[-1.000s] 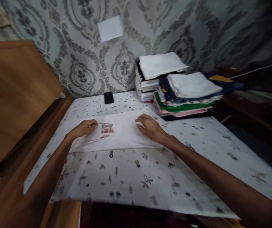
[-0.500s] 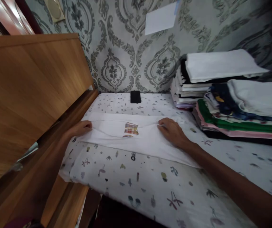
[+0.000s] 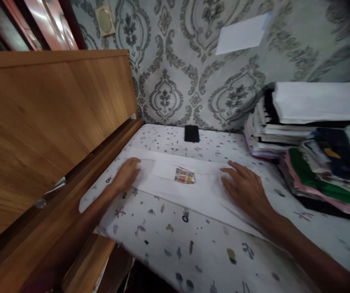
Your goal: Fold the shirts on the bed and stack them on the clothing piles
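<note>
A white folded garment [image 3: 162, 171] lies as a long strip across the patterned sheet, a small plaid print [image 3: 184, 176] showing at its middle. My left hand [image 3: 128, 175] is at the strip's left end, blurred by motion, with its fingers reaching onto the cloth. Over the right part of the strip is my right hand [image 3: 243, 187], its fingers spread and holding nothing. Whether the right palm presses on the cloth I cannot tell.
A black phone-like slab [image 3: 192, 133] lies near the wall. Stacks of folded clothes [image 3: 321, 171] stand at the right, one behind the other. A wooden panel [image 3: 55, 106] borders the bed [image 3: 168, 240] on the left.
Both hands held the garment's edge pinched before; now my right fingers are spread and off that edge. The opening around the plaid print lies flatter. The view has swung left.
</note>
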Available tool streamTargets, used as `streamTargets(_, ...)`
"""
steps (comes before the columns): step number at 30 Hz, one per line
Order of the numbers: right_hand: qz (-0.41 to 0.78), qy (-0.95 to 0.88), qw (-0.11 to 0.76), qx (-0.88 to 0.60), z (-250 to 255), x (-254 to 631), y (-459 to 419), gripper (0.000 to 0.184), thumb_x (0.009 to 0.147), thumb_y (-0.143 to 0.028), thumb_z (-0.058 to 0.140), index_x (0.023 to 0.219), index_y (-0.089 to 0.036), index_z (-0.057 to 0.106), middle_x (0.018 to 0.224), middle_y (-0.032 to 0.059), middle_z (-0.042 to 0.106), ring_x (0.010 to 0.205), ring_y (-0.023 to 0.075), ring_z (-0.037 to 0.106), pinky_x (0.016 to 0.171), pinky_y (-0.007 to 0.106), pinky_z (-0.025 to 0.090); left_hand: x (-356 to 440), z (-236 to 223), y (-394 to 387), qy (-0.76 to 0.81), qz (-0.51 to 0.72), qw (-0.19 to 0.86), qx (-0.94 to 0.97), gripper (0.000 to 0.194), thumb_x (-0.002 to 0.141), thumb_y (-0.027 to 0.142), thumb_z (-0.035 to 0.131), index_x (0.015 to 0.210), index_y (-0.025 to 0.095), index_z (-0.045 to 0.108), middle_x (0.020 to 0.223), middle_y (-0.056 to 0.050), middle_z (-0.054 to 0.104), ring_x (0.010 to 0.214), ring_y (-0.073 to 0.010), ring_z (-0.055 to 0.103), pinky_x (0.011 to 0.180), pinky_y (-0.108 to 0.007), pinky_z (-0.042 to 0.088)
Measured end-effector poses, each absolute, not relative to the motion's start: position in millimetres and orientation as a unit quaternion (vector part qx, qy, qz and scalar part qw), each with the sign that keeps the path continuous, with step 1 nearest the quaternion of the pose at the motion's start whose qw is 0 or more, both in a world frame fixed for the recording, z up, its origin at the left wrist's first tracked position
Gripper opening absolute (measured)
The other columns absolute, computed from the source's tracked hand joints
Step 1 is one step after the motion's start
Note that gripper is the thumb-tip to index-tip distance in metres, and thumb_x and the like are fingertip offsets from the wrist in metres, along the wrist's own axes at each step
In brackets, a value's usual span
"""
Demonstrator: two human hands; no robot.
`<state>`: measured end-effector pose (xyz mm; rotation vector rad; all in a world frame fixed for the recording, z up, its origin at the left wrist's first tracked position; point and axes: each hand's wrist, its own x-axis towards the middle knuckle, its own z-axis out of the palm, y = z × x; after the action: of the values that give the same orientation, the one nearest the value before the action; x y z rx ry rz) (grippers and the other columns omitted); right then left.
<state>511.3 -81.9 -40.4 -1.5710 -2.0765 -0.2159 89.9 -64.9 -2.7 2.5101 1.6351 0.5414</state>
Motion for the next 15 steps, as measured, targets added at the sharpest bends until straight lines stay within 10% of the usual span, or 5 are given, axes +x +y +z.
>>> streamTargets(7,-0.051,-0.828,0.153,-0.537,-59.1,478.7,-95.1,0.055,0.1,-0.048,0.026,0.138,-0.021,0.055,0.149,0.0147,0.049,0.139,0.0298,0.044,0.11,0.053,0.04,113.9,-22.5,-80.7,0.512,0.091,0.126,0.845,0.061,0.097,0.05,0.043,0.154,0.029,0.031,0.161,-0.001,0.033,0.151,-0.018,0.023,0.125,-0.04,0.016)
streamTargets(15,-0.055,-0.824,0.14,-0.546,-60.0,479.6,-95.3,0.06,0.1,-0.051,0.023,0.141,-0.019,0.054,0.15,0.0157,0.048,0.14,0.03,0.043,0.112,0.053,0.038,57.8,-19.2,-68.6,0.546,0.167,0.168,0.803,0.06,0.091,0.051,0.053,0.146,0.028,0.047,0.158,-0.002,0.04,0.147,-0.0245,0.032,0.125,-0.04,0.017)
